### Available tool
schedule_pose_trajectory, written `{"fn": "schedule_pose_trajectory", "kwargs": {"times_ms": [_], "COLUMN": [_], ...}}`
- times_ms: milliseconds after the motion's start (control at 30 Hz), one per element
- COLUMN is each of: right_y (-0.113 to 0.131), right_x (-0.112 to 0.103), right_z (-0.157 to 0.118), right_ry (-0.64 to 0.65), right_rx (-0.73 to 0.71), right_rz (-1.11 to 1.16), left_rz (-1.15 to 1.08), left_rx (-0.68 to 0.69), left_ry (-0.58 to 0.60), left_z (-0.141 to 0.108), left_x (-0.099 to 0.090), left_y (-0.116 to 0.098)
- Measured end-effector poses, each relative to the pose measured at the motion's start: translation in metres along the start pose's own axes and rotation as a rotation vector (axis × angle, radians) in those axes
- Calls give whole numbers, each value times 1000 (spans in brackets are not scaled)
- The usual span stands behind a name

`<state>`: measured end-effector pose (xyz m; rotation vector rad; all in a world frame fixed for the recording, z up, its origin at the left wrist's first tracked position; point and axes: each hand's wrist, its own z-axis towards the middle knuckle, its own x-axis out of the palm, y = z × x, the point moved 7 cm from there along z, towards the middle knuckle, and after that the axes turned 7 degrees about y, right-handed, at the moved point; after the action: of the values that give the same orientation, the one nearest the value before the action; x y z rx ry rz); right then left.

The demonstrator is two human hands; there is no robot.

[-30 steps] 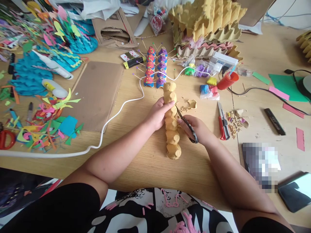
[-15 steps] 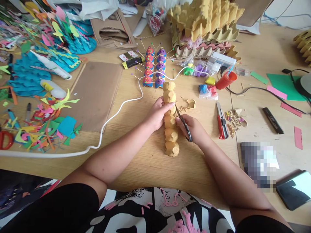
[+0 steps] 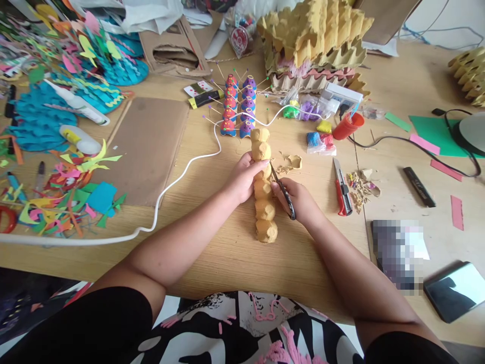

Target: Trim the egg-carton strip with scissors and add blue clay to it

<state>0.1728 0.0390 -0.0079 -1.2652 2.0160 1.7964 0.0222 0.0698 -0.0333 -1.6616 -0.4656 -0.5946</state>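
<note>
A tan strip of egg carton cups runs lengthwise away from me over the table. My left hand grips its left side near the middle, with the thumb lying across the top. In my right hand is a pair of dark-handled scissors, its blades against the strip's right edge just by my left thumb. Small tan carton scraps lie just beyond the scissors. Past the strip's far end stand two painted cup rows, one red and blue, one purple and blue, with pins sticking out.
A white cable crosses the table from the left. A red box cutter lies to the right beside more scraps. Stacked egg trays stand at the back. Brown cardboard and colourful paper cuttings cover the left side.
The whole view has shifted slightly, so things sit a little further left. Both hands keep their hold on the strip and scissors, with hardly any movement.
</note>
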Motion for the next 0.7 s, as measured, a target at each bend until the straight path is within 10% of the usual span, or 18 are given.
{"fn": "schedule_pose_trajectory", "kwargs": {"times_ms": [700], "right_y": [1], "right_x": [-3], "right_z": [1], "right_ry": [-19], "right_rx": [-23], "right_rz": [98], "left_rz": [16], "left_rx": [-17], "left_ry": [-22], "left_z": [-1], "left_x": [-3], "left_y": [1]}}
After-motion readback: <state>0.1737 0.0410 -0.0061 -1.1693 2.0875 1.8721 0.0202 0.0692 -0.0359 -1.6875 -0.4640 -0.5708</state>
